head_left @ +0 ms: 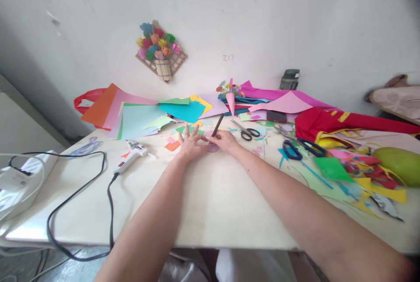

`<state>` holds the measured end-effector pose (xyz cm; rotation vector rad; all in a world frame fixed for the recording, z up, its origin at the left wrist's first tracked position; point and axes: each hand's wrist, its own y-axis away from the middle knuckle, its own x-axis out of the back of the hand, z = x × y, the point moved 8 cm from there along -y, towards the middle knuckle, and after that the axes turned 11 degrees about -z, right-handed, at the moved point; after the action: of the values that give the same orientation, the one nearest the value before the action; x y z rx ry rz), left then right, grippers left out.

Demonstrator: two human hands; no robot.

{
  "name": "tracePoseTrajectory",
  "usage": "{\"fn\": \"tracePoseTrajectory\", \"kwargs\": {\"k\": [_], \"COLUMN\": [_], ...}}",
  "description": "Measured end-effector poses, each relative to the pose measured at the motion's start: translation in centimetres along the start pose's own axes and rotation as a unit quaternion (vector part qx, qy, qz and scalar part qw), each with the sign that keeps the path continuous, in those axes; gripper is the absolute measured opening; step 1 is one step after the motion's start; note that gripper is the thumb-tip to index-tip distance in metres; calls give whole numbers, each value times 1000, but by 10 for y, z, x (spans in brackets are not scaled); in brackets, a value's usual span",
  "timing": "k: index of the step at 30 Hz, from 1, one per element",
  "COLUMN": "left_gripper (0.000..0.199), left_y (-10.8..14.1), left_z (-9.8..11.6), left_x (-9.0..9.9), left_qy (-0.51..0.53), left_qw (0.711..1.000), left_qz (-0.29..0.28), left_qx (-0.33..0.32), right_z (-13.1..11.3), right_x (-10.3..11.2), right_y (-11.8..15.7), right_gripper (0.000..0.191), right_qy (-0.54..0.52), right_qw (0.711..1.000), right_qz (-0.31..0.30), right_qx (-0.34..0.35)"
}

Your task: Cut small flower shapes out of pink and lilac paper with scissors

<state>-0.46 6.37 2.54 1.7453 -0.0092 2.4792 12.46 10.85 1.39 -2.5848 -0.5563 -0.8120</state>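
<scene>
My right hand (223, 142) grips a dark pen (218, 125), whose shaft slants up to the right. Under the two hands lies a small pinkish-purple paper piece (213, 147), partly covered by fingers. My left hand (192, 144) rests on the table with its fingers spread, thumb and index touching the left side of that paper. The pen's lower end is hidden by the right fingers. Just right of my right hand is a pair of dark-handled scissors (250, 134). Orange paper scraps (172, 146) lie beside my left hand.
A white glue gun (131, 159) trails a black cord (111, 207) over the table's front edge. Coloured paper sheets (138, 118) line the back. At right are larger scissors (305, 147), paper scraps and a green rounded object (398, 166). A power strip (29, 181) sits far left.
</scene>
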Motion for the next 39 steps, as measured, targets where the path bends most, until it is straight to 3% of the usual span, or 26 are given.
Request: {"fn": "tracePoseTrajectory", "kwargs": {"k": [12,17,24,32,39], "left_gripper": [39,38,36,33,34], "left_y": [-2,-4,-3,0,-4], "left_z": [6,3,4,10,7], "left_x": [-6,-8,-7,-6,-9], "left_qy": [-20,-21,-9,-18,-15], "left_qw": [999,999,1000,999,999], "left_qz": [-36,-38,-28,-48,-40], "left_qx": [11,13,-1,1,0], "right_z": [4,-2,-1,-13,-6], "right_x": [-1,8,6,11,9], "right_y": [1,6,9,14,11], "right_gripper": [22,22,15,11,11], "right_qy": [-87,-123,-160,-169,-147], "right_qw": [996,992,983,980,983], "right_qz": [-10,-11,-84,-100,-103], "right_qx": [-6,9,-21,-20,-23]}}
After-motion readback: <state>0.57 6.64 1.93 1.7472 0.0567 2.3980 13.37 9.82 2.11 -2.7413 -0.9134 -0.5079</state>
